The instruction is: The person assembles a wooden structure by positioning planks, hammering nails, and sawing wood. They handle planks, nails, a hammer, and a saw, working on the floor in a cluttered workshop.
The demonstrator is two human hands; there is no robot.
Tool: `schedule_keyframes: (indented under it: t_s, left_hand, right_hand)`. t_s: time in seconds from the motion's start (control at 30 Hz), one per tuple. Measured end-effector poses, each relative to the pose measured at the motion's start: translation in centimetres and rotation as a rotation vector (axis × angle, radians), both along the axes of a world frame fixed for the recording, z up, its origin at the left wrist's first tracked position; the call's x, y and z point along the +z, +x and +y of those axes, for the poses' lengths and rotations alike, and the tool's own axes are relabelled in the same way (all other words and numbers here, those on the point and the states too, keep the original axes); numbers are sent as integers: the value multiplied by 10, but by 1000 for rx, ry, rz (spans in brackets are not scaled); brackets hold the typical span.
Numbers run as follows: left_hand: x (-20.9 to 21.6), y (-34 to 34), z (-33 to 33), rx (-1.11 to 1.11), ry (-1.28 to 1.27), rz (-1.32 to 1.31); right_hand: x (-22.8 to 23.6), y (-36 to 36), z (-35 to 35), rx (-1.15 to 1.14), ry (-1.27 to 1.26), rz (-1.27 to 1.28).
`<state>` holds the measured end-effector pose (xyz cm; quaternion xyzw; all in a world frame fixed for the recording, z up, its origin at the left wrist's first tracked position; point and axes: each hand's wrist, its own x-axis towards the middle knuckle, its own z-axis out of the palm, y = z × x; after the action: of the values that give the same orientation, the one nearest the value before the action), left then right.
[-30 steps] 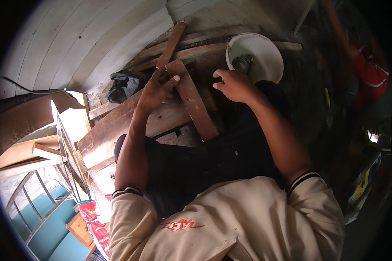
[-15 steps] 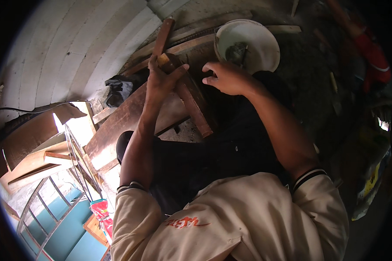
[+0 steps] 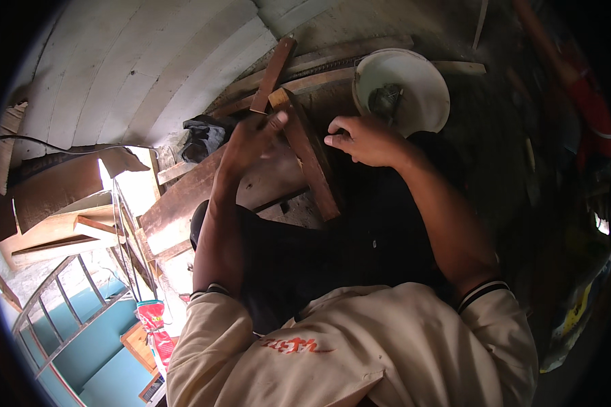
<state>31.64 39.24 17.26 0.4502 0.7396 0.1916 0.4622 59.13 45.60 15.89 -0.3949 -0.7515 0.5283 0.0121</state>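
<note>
A reddish-brown wooden beam (image 3: 309,156) with a paler sawn end slants up in front of my knees. My left hand (image 3: 251,142) is at the left of its upper part, thumb out toward the wood; its other fingers are smeared by motion, so its grip does not show. Right of the beam, my right hand (image 3: 370,140) hovers with thumb and curled forefinger drawn together; anything between them is too small to make out. A shorter brown wood strip (image 3: 273,74) stands tilted just beyond my left hand. Below the hands, a wide brown board (image 3: 251,186) passes behind the beam.
A whitish bucket (image 3: 431,102) with a dark object inside stands beyond my right hand. A crumpled black bag (image 3: 202,139) lies by the plank wall (image 3: 129,102). Wood pieces (image 3: 54,230) and a metal-railed frame (image 3: 68,315) are at the left; a red thing (image 3: 594,115) is far right.
My left hand has come off the beam's upper end and drawn back a little. My right thumb and forefinger have closed toward each other. The whole view has shifted slightly.
</note>
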Motion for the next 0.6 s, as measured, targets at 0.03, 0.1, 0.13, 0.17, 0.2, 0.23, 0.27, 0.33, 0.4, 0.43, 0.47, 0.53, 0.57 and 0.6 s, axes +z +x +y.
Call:
schedule_keyframes:
  t_s: [0.03, 0.1, 0.13, 0.17, 0.2, 0.23, 0.27, 0.33, 0.4, 0.43, 0.47, 0.53, 0.57, 0.6]
  left_hand:
    - [4, 2, -6, -89, -25, -45]
    - [5, 9, -16, -242, -106, -79]
    - [3, 13, -18, -260, -139, -81]
    - [0, 16, -19, -284, -176, -93]
    - [-3, 19, -21, -313, -212, -120]
    - [-6, 19, -21, -310, -202, -129]
    - [-8, 19, -22, -313, -191, -151]
    - [-10, 15, -24, -301, -163, -214]
    - [-12, 10, -27, -265, -143, -302]
    - [-14, 7, -28, -288, -113, -296]
    - [-16, 5, -29, -306, -100, -292]
    - [-20, 1, -31, -320, -60, -314]
    - [-22, 0, -32, -316, -36, -337]
    - [-24, -1, -32, -319, -25, -365]
  right_hand:
    - [1, -2, 0, 6, 0, -1]
    - [3, -7, -1, 12, -4, -9]
    - [5, -9, -1, 5, -8, -9]
    - [6, -12, -3, 1, -12, -11]
    - [8, -15, -4, -1, -17, -14]
    - [9, -18, -6, 10, -10, -27]
    - [10, -20, -7, 23, -3, -39]
    - [10, -23, -10, 51, 85, -38]
    - [7, -25, -11, 81, 248, -12]
    - [5, -25, -11, 89, 260, 1]
    - [3, -26, -11, 97, 273, 13]
    - [-2, -27, -12, 84, 199, 5]
    - [-4, -29, -12, 63, 111, -14]
    - [-4, -31, -13, 40, 24, -33]
